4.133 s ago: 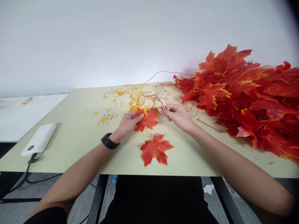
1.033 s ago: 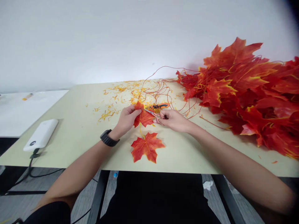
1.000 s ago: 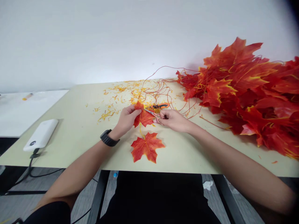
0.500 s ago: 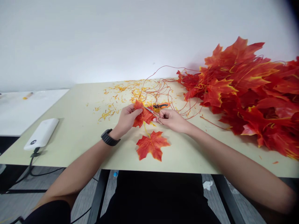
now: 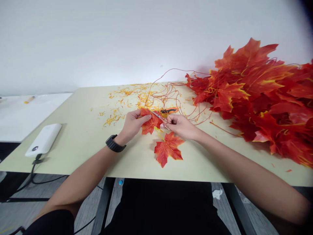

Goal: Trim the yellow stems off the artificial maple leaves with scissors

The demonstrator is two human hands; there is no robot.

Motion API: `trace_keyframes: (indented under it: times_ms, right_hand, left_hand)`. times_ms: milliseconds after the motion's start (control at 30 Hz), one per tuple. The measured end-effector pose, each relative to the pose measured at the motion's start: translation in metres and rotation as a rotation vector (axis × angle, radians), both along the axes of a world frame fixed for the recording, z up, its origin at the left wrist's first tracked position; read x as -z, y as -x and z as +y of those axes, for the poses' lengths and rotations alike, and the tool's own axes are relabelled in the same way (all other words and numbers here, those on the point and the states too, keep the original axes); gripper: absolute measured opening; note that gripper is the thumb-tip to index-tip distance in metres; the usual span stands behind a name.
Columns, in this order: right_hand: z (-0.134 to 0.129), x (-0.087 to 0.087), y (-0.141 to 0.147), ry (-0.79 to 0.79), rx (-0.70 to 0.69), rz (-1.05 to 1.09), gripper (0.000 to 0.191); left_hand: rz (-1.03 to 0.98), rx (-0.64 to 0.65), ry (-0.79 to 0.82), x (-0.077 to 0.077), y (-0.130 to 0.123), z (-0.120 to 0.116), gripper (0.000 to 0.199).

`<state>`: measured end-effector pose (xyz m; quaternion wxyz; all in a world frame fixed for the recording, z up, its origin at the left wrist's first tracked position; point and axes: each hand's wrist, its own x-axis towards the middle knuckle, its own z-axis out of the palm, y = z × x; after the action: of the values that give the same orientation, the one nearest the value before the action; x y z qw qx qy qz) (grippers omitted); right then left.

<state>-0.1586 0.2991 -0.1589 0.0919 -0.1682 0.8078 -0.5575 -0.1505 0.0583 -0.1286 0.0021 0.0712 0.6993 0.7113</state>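
Observation:
My left hand (image 5: pixel 133 125) pinches an artificial red-orange maple leaf (image 5: pixel 151 124) flat against the tabletop. My right hand (image 5: pixel 179 126) holds a small ring-handled metal tool (image 5: pixel 158 115), scissors or forceps, with its tip on the leaf's upper edge. A yellow stem (image 5: pixel 157 132) runs down from that leaf toward a second maple leaf (image 5: pixel 168 149), which lies below my hands. Just beyond the first leaf rests an orange-and-black tool handle (image 5: pixel 169 110), its other end hidden.
Tangled copper-coloured wires (image 5: pixel 168 94) and yellow scraps (image 5: pixel 127 98) cover the pale green table (image 5: pixel 78 147). A large heap of red maple leaves (image 5: pixel 246 91) lies at right. A white power bank (image 5: pixel 44 139) with a cable sits at the left edge.
The lower maple leaf has swung to the right and turned. My hands and the tool have stayed nearly in place, with the upper leaf shifting only slightly.

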Motion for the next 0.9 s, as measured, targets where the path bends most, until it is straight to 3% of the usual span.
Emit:
trace_keyframes:
  times_ms: [500, 900]
  right_hand:
    - [0.001, 0.008, 0.006, -0.011, -0.03, 0.067, 0.053]
    - [-0.009, -0.001, -0.004, 0.052, -0.023, 0.022, 0.064]
  left_hand:
    - [-0.041, 0.054, -0.058, 0.006, 0.004, 0.0, 0.039]
    - [-0.014, 0.067, -0.104, 0.013, 0.005, 0.0, 0.052]
